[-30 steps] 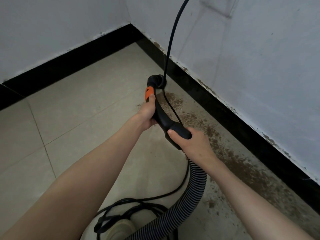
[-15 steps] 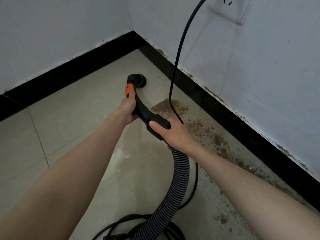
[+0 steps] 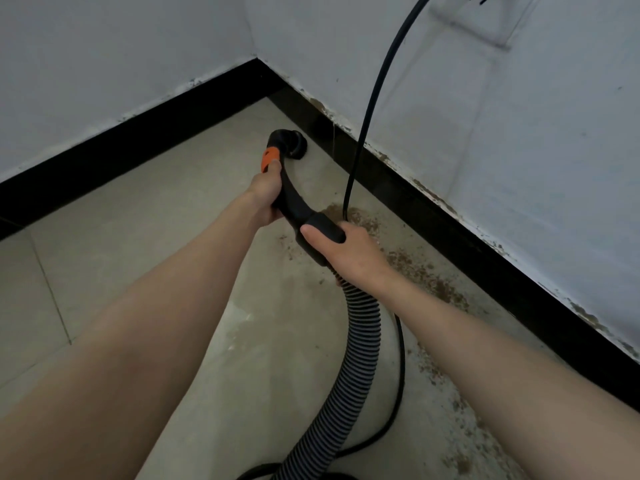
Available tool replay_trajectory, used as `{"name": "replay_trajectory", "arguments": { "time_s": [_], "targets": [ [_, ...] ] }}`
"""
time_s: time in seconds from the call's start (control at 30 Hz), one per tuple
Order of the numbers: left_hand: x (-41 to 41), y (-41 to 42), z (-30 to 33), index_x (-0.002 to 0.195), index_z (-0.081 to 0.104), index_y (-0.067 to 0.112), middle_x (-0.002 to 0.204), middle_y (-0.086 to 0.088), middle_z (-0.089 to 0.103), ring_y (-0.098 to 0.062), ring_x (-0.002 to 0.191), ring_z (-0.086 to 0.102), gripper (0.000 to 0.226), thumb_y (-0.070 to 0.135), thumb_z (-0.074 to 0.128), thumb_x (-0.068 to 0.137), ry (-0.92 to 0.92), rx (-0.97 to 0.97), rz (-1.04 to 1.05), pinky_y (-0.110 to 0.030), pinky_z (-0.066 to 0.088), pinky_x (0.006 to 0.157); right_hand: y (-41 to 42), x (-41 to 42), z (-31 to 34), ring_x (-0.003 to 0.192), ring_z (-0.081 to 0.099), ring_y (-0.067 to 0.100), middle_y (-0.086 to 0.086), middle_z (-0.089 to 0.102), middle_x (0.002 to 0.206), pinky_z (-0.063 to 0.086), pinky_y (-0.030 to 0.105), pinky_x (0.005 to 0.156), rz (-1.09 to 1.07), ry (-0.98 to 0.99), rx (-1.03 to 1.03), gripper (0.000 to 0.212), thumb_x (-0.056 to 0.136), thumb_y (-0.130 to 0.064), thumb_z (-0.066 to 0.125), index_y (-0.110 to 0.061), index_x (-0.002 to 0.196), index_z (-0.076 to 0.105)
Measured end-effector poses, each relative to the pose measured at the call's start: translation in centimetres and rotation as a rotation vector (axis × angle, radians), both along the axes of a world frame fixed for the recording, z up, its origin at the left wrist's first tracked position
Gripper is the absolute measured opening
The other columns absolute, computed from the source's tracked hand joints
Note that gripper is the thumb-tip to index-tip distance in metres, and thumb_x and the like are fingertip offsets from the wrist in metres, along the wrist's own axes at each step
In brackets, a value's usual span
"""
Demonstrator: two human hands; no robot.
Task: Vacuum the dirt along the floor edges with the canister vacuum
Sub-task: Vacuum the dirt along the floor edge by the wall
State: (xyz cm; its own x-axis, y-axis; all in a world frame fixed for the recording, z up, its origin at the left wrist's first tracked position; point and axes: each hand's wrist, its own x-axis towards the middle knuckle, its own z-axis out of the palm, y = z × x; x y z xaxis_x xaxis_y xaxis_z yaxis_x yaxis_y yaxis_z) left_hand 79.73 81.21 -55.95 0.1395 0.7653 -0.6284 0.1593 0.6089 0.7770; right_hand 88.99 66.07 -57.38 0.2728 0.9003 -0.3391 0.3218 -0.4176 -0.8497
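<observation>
Having swung away from the dirt [image 3: 420, 271] toward the corner, the nozzle [image 3: 292, 143] now sits beside the skirting, both the left hand [image 3: 266, 199] and right hand [image 3: 349, 252] wrapped around the vacuum handle [image 3: 298, 209], leaving the dirt unvacuumed.

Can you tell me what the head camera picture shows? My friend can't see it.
Two bare arms hold a black vacuum handle, left hand near its orange button, right hand where the ribbed hose joins. The nozzle points near the black baseboard; brown dirt lies along that edge.
</observation>
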Motion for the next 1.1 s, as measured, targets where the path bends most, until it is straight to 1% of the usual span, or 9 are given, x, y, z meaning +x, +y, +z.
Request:
{"name": "replay_trajectory", "arguments": {
  "time_s": [0.07,0.13,0.23,0.3,0.47,0.57,0.8,0.97,1.1],
  "targets": [
    [0.0,-0.1,0.4,0.113,0.043,0.011,0.085,-0.006,0.058,-0.018,0.071,0.059,0.043,0.050,0.037,0.100,0.005,-0.006,-0.011,-0.028,0.050,0.052,-0.1,-0.5,0.5,0.091,0.066,0.025,0.005,0.066,0.099,0.056,0.039,0.075,-0.016,-0.005,-0.021,0.066,0.073,-0.078,0.053,-0.020,0.102,0.062],
    [-0.1,-0.9,0.9,0.111,0.047,0.010,0.084,-0.006,0.058,-0.018,0.070,0.059,0.044,0.051,0.037,0.099,0.012,-0.026,-0.023,-0.026,0.051,0.051,-1.5,-0.9,1.6,0.091,0.066,0.022,0.002,0.067,0.098,0.055,0.036,0.074,-0.026,0.017,-0.040,0.080,0.062,-0.085,0.045,-0.020,0.105,0.063],
    [-0.6,-3.2,1.4,0.126,0.045,0.008,0.090,-0.007,0.058,-0.019,0.073,0.057,0.053,0.052,0.036,0.099,0.027,-0.060,-0.031,-0.031,0.051,0.058,-4.5,-1.6,3.1,0.076,0.064,0.008,-0.007,0.064,0.084,0.046,0.022,0.060,-0.039,0.028,-0.058,0.066,0.059,-0.086,0.042,-0.029,0.088,0.058],
    [-1.1,-5.0,1.5,0.123,0.045,0.008,0.088,-0.006,0.059,-0.017,0.071,0.058,0.051,0.052,0.036,0.099,0.030,-0.078,-0.019,-0.029,0.050,0.056,-6.3,-1.9,3.8,0.066,0.059,0.000,-0.010,0.062,0.079,0.039,0.014,0.051,-0.040,0.005,-0.076,0.054,0.066,-0.082,0.047,-0.031,0.081,0.054],
    [-1.6,-8.3,2.3,0.110,0.047,0.011,0.078,-0.004,0.059,-0.016,0.065,0.058,0.044,0.052,0.035,0.099,0.034,-0.117,-0.009,-0.023,0.048,0.047,-9.3,-2.4,4.8,0.071,0.062,0.010,-0.004,0.063,0.080,0.043,0.025,0.056,-0.040,0.015,-0.114,0.063,0.059,-0.084,0.044,-0.027,0.082,0.057],
    [-1.0,-9.9,2.8,0.106,0.049,0.011,0.077,-0.003,0.058,-0.016,0.064,0.057,0.043,0.051,0.035,0.100,0.023,-0.135,-0.023,-0.023,0.048,0.046,-10.6,-2.0,4.8,0.067,0.061,0.008,-0.007,0.062,0.077,0.039,0.024,0.053,-0.064,0.010,-0.115,0.063,0.055,-0.086,0.042,-0.030,0.081,0.055],
    [0.5,-14.6,5.5,0.113,0.044,0.009,0.085,-0.005,0.057,-0.019,0.072,0.057,0.042,0.048,0.036,0.101,0.077,-0.097,0.024,-0.031,0.047,0.053,-14.6,0.1,5.7,0.067,0.060,0.012,-0.006,0.060,0.075,0.039,0.024,0.054,-0.003,0.053,-0.061,0.044,0.077,-0.070,0.057,-0.027,0.081,0.055],
    [-2.0,-17.1,8.9,0.118,0.043,0.005,0.080,-0.007,0.053,-0.022,0.068,0.055,0.051,0.052,0.035,0.099,0.089,0.003,0.196,-0.034,0.049,0.061,-16.5,-0.6,9.2,0.077,0.062,0.014,-0.003,0.063,0.083,0.049,0.032,0.064,0.134,0.058,-0.002,0.063,0.060,-0.083,0.045,-0.027,0.088,0.055],
    [-4.1,-20.2,12.9,0.128,0.041,0.004,0.077,-0.009,0.055,-0.024,0.062,0.057,0.056,0.051,0.035,0.099,0.113,0.077,0.314,-0.034,0.049,0.056,-18.3,-0.9,12.0,0.083,0.062,0.011,-0.005,0.064,0.091,0.047,0.028,0.065,0.282,0.130,0.000,0.058,0.068,-0.078,0.055,-0.027,0.095,0.056]
  ]
}}
